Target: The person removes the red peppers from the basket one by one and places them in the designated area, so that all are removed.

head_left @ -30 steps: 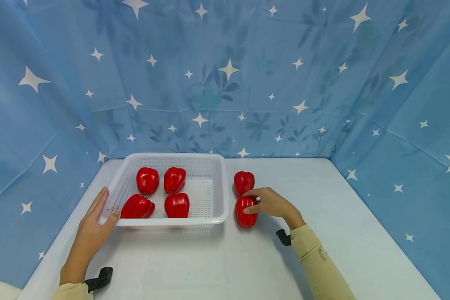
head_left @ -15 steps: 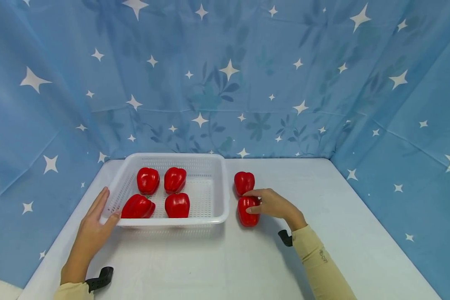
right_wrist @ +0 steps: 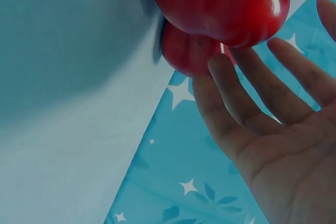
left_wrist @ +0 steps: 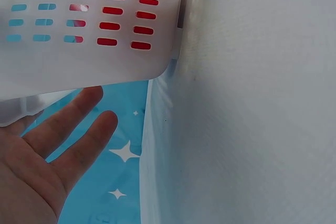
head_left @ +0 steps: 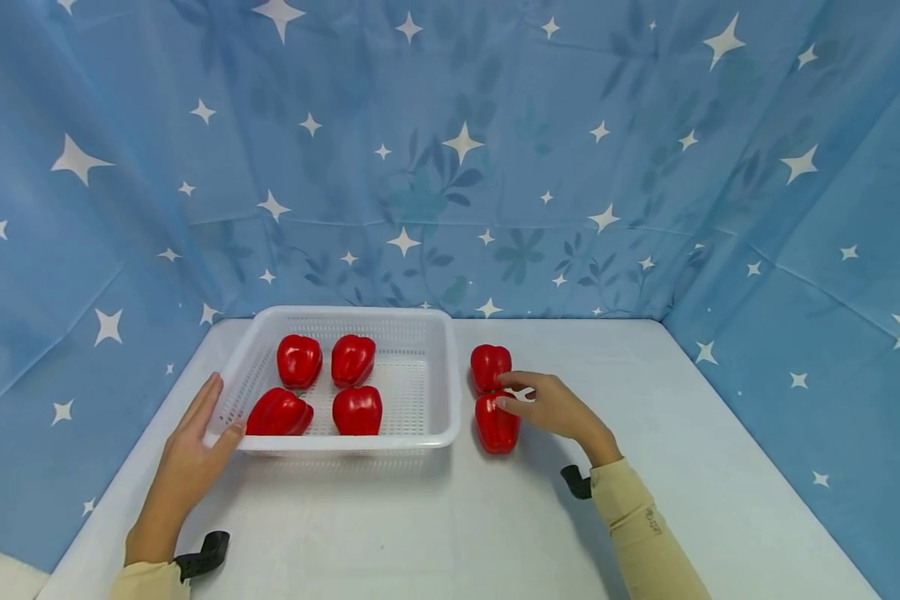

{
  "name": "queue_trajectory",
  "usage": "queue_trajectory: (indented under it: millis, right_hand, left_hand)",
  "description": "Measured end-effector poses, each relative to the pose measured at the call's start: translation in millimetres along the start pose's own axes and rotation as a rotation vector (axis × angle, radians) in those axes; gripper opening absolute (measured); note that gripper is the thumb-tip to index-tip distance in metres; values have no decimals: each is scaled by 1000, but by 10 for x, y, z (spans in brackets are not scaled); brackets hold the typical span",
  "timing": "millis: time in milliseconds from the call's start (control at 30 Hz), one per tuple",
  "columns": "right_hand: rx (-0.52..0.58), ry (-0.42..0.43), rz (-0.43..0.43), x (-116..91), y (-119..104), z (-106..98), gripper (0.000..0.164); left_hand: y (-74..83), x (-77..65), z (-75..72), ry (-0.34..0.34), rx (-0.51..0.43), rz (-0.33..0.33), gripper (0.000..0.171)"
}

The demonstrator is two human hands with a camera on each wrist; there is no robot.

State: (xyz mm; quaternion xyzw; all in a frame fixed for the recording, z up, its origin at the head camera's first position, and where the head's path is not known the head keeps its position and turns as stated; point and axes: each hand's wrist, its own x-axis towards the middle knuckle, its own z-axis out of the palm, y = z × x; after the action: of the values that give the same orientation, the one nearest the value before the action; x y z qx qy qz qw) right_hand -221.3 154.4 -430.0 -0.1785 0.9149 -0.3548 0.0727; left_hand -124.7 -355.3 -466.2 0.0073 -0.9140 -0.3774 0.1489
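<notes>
In the head view, a white plastic basket [head_left: 420, 440] holds several red bell peppers, among them a front right one [head_left: 357, 411]. My left hand [head_left: 188, 454] rests at its left front corner, thumb at the rim; in the left wrist view straight fingers [left_wrist: 86, 150] extend beside the slotted wall. Right of the basket, two more red bell peppers sit on the table, a rear one [head_left: 489, 367] and a front one [head_left: 497, 427]. My right hand [head_left: 558, 408] hovers beside them, fingers spread loosely. In the right wrist view its fingertips are right at the near pepper [right_wrist: 226, 3], thumb apart.
A white-covered table [head_left: 345, 525] runs back to a blue star-patterned curtain [head_left: 450, 167], which also hangs along both sides. The basket's right wall stands close beside the two loose peppers.
The front loose pepper has shifted slightly right. My right hand has loosened from it and drawn a little up and right. The left hand has stayed at the basket.
</notes>
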Motion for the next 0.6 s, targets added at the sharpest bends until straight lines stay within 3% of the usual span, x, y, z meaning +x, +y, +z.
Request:
queue_trajectory:
  millis: [300, 600]
  right_hand:
    - [64, 124, -26, 22, -20, -48, 66]
    - [139, 123, -21, 138, -162, -63, 83]
  left_hand:
    - [-20, 7, 5, 3, 6, 2, 81]
    - [1, -1, -2, -6, -5, -5, 81]
